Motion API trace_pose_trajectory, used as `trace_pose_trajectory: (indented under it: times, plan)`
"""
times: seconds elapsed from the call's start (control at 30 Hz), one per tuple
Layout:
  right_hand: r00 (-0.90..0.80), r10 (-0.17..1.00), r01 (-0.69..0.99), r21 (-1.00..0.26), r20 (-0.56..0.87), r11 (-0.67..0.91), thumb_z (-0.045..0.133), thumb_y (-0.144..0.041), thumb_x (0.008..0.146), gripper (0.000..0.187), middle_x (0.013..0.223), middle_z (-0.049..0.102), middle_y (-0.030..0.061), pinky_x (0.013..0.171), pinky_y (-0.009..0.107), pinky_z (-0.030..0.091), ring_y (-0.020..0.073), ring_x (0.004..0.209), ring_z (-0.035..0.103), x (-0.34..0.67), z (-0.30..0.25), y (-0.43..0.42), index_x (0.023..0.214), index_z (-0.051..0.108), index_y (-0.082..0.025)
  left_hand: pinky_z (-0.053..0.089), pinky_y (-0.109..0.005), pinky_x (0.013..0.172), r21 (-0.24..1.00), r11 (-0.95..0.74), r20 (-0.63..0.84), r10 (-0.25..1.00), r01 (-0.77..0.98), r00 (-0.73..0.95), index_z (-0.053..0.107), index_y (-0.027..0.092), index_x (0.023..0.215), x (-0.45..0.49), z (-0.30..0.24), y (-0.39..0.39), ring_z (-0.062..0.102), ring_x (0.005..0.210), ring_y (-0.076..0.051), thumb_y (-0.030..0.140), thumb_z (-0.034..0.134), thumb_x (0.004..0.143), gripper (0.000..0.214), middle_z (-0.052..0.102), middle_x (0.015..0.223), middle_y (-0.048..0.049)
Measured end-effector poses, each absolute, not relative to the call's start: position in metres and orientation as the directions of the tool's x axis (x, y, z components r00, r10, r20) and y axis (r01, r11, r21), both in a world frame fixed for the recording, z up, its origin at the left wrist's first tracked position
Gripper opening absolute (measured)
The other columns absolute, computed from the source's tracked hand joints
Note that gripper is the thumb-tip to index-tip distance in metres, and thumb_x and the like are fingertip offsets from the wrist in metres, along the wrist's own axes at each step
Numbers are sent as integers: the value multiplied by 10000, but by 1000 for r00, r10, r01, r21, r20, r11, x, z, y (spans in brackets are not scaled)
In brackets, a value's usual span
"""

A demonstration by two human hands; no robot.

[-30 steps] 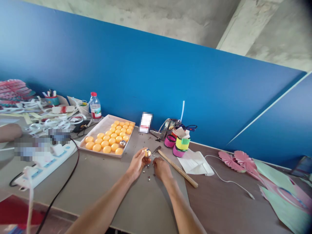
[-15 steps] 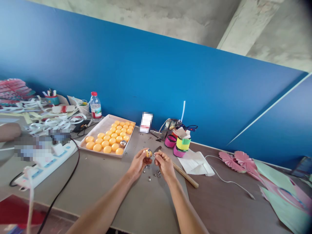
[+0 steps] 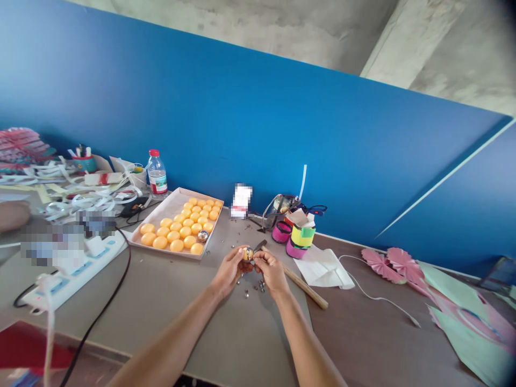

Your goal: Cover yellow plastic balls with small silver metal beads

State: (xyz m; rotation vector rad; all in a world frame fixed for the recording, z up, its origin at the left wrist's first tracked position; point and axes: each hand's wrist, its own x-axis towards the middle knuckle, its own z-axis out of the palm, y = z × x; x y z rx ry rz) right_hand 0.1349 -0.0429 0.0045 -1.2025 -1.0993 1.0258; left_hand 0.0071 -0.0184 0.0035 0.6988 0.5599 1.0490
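Note:
My left hand (image 3: 229,267) is closed around a small yellow ball (image 3: 247,253) partly covered with shiny studs, held just above the grey table (image 3: 169,301). My right hand (image 3: 271,270) pinches at the ball's right side; whatever sits between its fingertips is too small to name. Several loose metal studs (image 3: 253,287) lie on the table under both hands. A hammer with a wooden handle (image 3: 305,288) lies just right of my right hand. To the left, a shallow tray (image 3: 169,203) holds several yellow balls and one silver one (image 3: 202,235).
A white power strip (image 3: 76,269) and black cable (image 3: 105,306) lie left. Paper strips, a water bottle (image 3: 157,174), coloured tape rolls (image 3: 297,239), white folded paper (image 3: 324,267), and pink paper fans (image 3: 389,264) crowd the table along the blue wall. Another person's arm (image 3: 12,214) shows far left.
My right hand rose from the studs on the table and came to the ball in my left hand. The left hand shifted slightly right.

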Motion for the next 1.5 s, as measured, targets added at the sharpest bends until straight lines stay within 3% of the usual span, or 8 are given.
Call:
trace_pose_trajectory:
  times: [0.33,0.73,0.97,1.07,1.17,1.23,1.33,1.5]
  plan:
    - [93,993,-11,-997,69,70,588,-272,679,98,569,515,-44,530,232,354,97,506,447,133,12,-47,689,570,-176,450,-267,564,773,270,1,905,-575,426,595,120,865,10,8,-25,576,539,-132,446,621,710,362,619,671,-20]
    - [143,988,32,-998,57,53,573,-267,668,147,489,481,-70,493,229,360,99,452,461,129,4,-44,638,445,-203,439,-259,536,868,177,-15,943,-464,332,568,130,955,14,-6,-22,550,502,-116,425,596,715,381,590,662,8]
    - [93,996,-66,-998,13,19,563,-375,693,199,546,453,-65,480,221,341,81,443,408,140,9,-43,679,471,-200,449,-254,543,778,277,-41,918,-564,394,568,128,790,15,-1,-21,550,515,-112,459,612,707,344,594,655,-10]
    - [137,990,224,-975,40,8,507,-362,730,169,583,501,-30,541,246,378,116,509,469,152,8,-41,732,532,-196,440,-232,532,744,324,-95,917,-584,387,564,121,767,12,0,-18,555,508,-104,470,621,704,359,613,659,-26]
    - [172,971,661,-751,164,10,547,-248,690,167,839,599,60,717,291,411,182,756,563,157,-1,-42,832,604,-182,434,-226,519,727,331,-104,919,-602,380,561,125,767,9,-1,-15,558,494,-103,483,618,705,367,623,647,-29]
    - [157,974,809,-587,160,-34,563,-216,686,217,988,586,109,750,302,406,208,836,573,156,-8,-43,890,620,-173,434,-226,511,722,333,-107,920,-606,377,557,128,750,9,-1,-15,556,485,-103,488,626,693,371,624,631,-26]
    - [123,983,887,-459,132,-50,539,-155,709,202,997,594,129,725,285,406,209,837,587,152,-13,-44,890,629,-159,436,-226,505,729,337,-117,919,-596,376,559,126,748,9,1,-16,557,485,-105,488,635,683,375,627,626,-29]
    - [99,980,886,-464,174,-6,461,-93,743,181,788,639,100,690,284,412,201,759,596,154,-9,-44,767,630,-154,438,-219,496,732,337,-136,924,-592,358,561,124,765,9,6,-17,561,483,-103,472,620,709,357,625,626,-28]
